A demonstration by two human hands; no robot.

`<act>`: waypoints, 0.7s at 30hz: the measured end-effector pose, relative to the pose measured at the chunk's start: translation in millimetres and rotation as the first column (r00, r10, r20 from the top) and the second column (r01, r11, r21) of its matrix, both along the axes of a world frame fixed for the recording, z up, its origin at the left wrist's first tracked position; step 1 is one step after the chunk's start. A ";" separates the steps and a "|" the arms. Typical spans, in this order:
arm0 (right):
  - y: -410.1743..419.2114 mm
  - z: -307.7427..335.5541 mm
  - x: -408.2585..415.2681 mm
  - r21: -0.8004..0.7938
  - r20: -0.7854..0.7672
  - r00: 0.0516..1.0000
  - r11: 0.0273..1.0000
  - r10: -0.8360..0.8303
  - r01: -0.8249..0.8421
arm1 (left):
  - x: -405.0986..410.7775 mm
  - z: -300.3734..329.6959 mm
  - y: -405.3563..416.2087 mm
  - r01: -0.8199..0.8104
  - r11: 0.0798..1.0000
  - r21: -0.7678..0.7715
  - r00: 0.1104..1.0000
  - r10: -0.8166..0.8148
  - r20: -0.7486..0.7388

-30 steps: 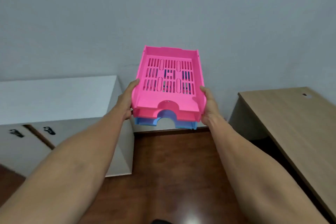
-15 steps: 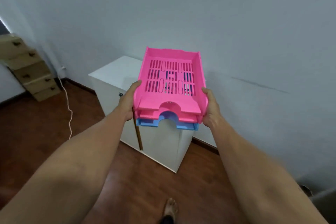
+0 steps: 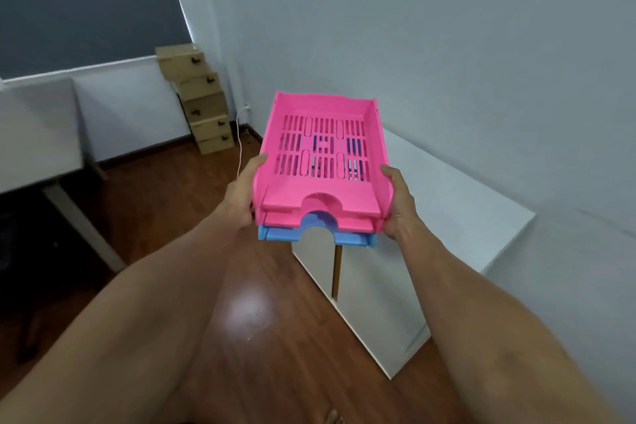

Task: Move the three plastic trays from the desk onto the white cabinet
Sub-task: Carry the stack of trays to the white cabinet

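Observation:
I hold a stack of three plastic trays in the air: a slotted pink tray (image 3: pixel 321 196) on top, a second pink tray (image 3: pixel 285 218) under it and a blue tray (image 3: pixel 278 234) at the bottom. My left hand (image 3: pixel 241 196) grips the stack's left side and my right hand (image 3: pixel 399 206) grips its right side. The white cabinet (image 3: pixel 457 210) stands below and to the right of the stack, against the wall; its flat top is bare.
A pile of tan cardboard boxes (image 3: pixel 203 107) leans in the far corner beside a white cable (image 3: pixel 239 138). A white desk (image 3: pixel 38 134) with a slanted leg stands at the left. Brown wooden floor (image 3: pixel 192 224) lies between the desk and the cabinet.
The view has swung left; the cabinet has shifted from the middle to the right and now lies closer below the stack. Both hands keep the same grip on the trays.

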State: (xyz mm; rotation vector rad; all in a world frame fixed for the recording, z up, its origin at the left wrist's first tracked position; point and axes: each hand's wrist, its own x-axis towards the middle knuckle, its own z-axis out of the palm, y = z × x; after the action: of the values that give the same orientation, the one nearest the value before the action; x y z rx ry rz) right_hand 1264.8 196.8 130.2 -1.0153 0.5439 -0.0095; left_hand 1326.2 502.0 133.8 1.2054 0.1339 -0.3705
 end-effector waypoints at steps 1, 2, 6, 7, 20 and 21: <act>4.0 2.0 14.6 -0.006 0.004 1.000 1.000 0.019 -0.019 | 9.8 -0.4 2.8 -0.032 0.999 0.002 0.999 0.032 -0.010; 7.0 3.5 28.9 -0.008 0.012 0.999 0.999 0.036 -0.036 | 19.8 -1.3 5.5 -0.091 0.996 0.013 0.995 0.091 -0.035; 12.0 7.5 92.6 -0.015 0.026 0.994 0.994 0.105 -0.104 | 78.3 -7.3 20.1 -0.175 0.982 0.074 0.983 0.179 -0.051; 13.2 8.0 106.5 -0.025 0.026 0.992 0.993 0.120 -0.119 | 100.5 -18.2 27.2 -0.178 0.981 0.080 0.983 0.182 -0.039; 7.9 -4.8 245.2 -0.038 0.010 0.997 0.997 0.074 -0.073 | 242.8 -16.4 8.1 -0.036 0.999 -0.005 0.999 0.036 -0.003; 6.7 -6.2 254.6 -0.036 0.012 0.999 0.998 0.052 -0.051 | 254.9 -16.8 2.7 -0.014 1.000 -0.026 1.000 0.014 0.000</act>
State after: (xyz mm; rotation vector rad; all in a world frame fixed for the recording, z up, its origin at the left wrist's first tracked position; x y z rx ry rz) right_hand 1519.4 203.5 124.0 -1.0630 0.5071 0.0201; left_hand 1581.1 504.8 117.0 1.1779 0.1366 -0.3591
